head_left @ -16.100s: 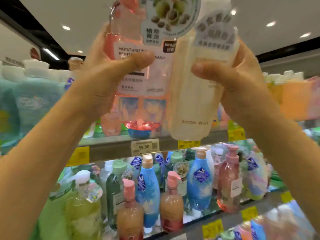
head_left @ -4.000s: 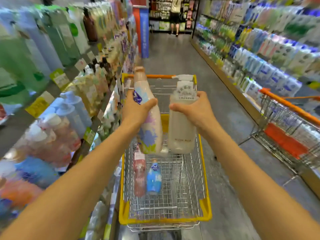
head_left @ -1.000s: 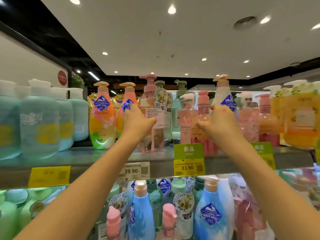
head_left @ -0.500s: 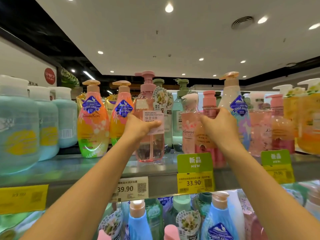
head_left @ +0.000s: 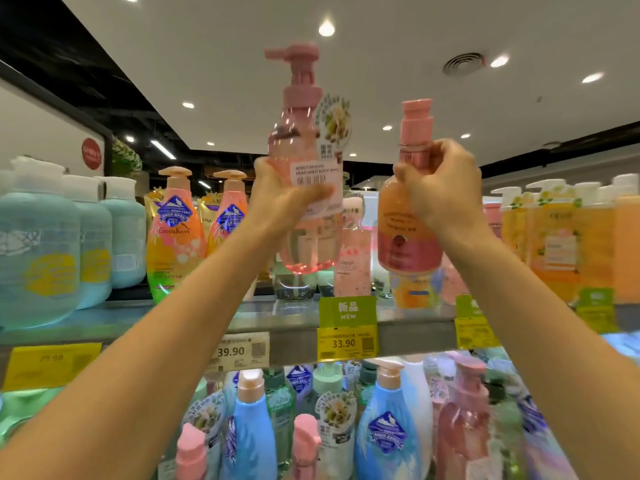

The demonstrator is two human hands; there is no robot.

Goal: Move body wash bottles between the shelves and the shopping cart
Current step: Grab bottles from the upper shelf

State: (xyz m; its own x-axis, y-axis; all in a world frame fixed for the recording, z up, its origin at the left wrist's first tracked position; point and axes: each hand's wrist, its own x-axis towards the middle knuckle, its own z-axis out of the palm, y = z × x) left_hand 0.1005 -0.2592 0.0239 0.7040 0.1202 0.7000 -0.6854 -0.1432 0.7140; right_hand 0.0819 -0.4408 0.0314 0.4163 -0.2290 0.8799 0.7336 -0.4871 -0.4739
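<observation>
My left hand (head_left: 284, 199) grips a clear pink pump bottle (head_left: 304, 147) with a white label, held up above the top shelf (head_left: 408, 329). My right hand (head_left: 440, 188) grips the neck of an orange and pink bottle (head_left: 405, 237) with a pink cap, also lifted off the shelf. Both bottles hang upright in front of the row of bottles that stand on the shelf. The shopping cart is out of sight.
Teal bottles (head_left: 38, 251) stand at the shelf's left, orange-and-green bottles (head_left: 175, 230) beside them, and yellow-orange ones (head_left: 557, 244) at the right. Price tags 39.90 (head_left: 239, 351) and 33.90 (head_left: 346, 342) hang on the shelf edge. Blue and pink pump bottles (head_left: 388, 431) fill the shelf below.
Both hands have lifted their bottles up off the top shelf and toward me; half a second ago the bottles stood on the shelf with my hands closing round them.
</observation>
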